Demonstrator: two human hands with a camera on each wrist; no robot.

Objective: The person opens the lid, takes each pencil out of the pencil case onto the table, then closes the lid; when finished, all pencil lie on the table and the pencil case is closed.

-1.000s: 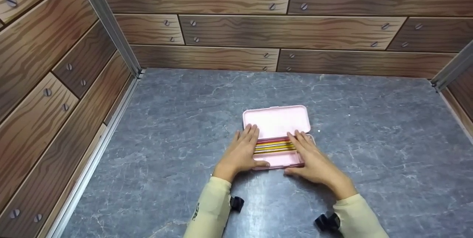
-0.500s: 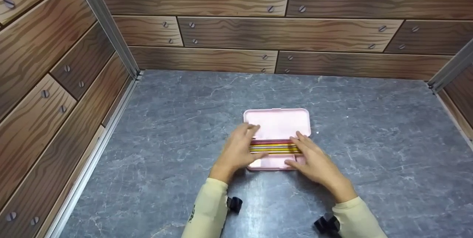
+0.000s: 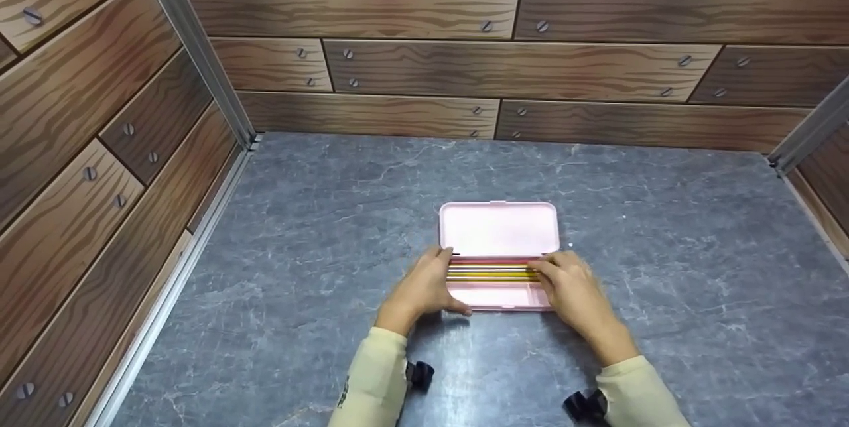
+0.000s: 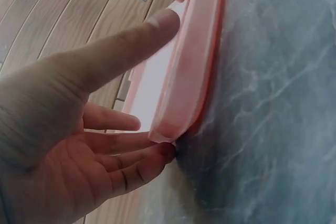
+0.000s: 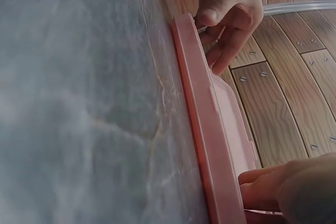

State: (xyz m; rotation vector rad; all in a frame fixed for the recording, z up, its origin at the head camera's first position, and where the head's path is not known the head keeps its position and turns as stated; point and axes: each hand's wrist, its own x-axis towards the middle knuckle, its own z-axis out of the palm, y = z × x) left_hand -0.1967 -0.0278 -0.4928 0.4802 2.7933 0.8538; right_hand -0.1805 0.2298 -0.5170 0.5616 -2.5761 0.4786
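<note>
An open pink pencil case lies near the centre of the grey marbled desk, with its lid folded back at 12 o'clock and the tray nearer the person at 6 o'clock. A row of coloured pencils lies lengthwise in the tray, next to the hinge line.

The left hand is at the 9 o'clock end of the case. The left wrist view shows its thumb laid along the tray rim and its fingers lightly bent, with their tips at the corner of the case. The hand touches the case, but a closed grip around it is not visible.

The right hand is at the 3 o'clock end of the case. Its fingers curl in over the tray edge at the pencil ends. In the right wrist view, its fingertips rest against the inner side of the tray wall. Whether they pinch the pencils or the tray cannot be determined.

Both forearms wear cream sleeves and enter from 6 o'clock. Wood-grain panels with screw heads enclose the desk at 9, 12 and 3 o'clock, with metal rails at the corners.
</note>
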